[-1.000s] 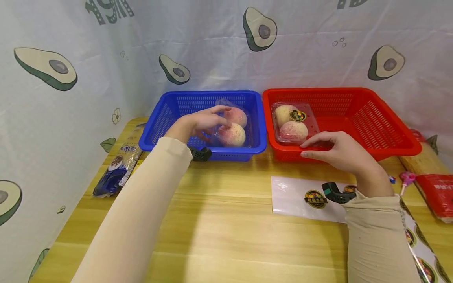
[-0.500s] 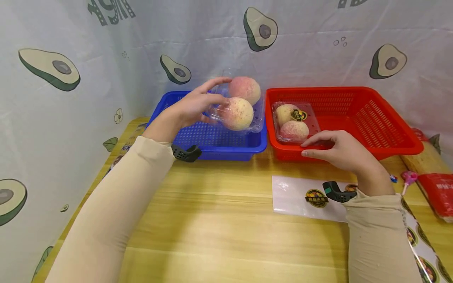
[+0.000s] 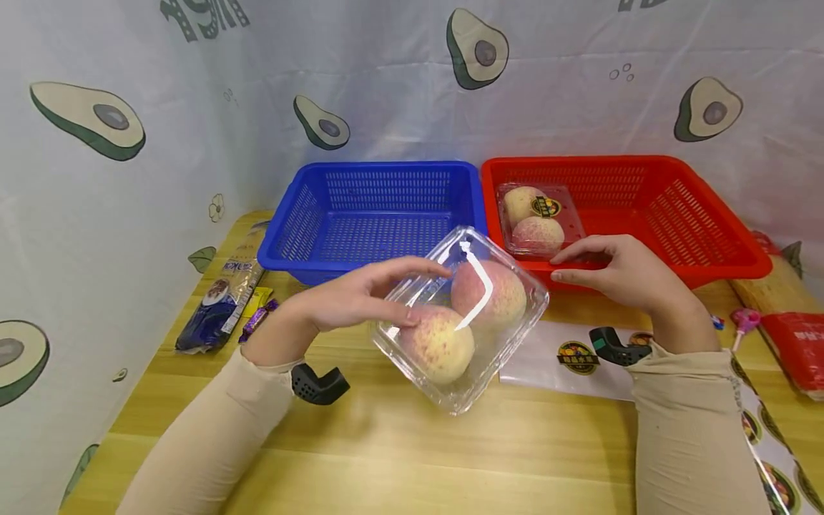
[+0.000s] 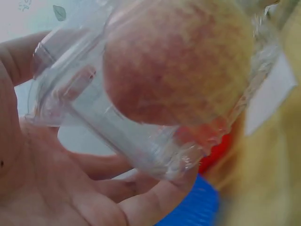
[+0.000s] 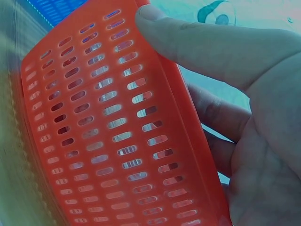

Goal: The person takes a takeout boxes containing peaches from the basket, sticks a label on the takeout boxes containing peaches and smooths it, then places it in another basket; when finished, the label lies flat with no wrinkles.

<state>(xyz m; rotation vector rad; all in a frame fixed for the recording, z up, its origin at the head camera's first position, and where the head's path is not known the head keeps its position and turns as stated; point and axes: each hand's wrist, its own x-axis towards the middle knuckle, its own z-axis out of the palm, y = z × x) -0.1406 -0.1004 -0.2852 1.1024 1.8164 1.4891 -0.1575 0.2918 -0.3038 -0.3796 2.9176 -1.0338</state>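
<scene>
My left hand (image 3: 367,293) grips a clear plastic clamshell box (image 3: 492,350) by its left side, tilted above the table in front of the baskets. Two peaches lie inside it, one yellowish (image 3: 438,347) and one pinker (image 3: 498,304). In the left wrist view, a peach (image 4: 178,61) shows through the plastic, and fingers pass beneath the box. My right hand (image 3: 621,275) pinches the front rim of the red basket (image 5: 94,113), thumb outside and fingers behind the rim. In that basket, at the left, sits another clear box (image 3: 571,207) with two peaches and a round dark label.
Left of the red basket stands the blue basket (image 3: 386,166), nothing visible in it. A white label sheet (image 3: 547,368) lies before the red one. At left are a blue snack packet (image 3: 215,315) and purple candy (image 3: 259,320); at right, a pink lollipop (image 3: 743,322) and red bag (image 3: 798,350).
My left hand has lifted the box of peaches out of the blue basket and brought it nearer, over the table, turning it. My right hand stays at the red rim.
</scene>
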